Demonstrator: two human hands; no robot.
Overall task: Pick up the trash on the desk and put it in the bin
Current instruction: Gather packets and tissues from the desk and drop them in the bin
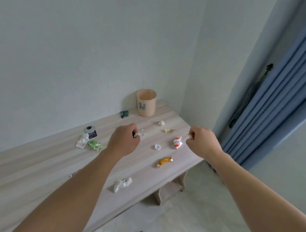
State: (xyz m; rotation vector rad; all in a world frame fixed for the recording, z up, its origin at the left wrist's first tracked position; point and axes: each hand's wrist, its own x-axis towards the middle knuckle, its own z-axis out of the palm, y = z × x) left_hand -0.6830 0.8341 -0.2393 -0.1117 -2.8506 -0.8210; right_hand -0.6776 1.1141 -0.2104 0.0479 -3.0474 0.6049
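Pale wood counter is carrying litter; left hand is pinching a white paper scrap, right hand a gold wrapper, near the beige bin.

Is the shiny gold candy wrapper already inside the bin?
No, the gold candy wrapper lies on the desk near its front edge, far from the beige bin at the back.
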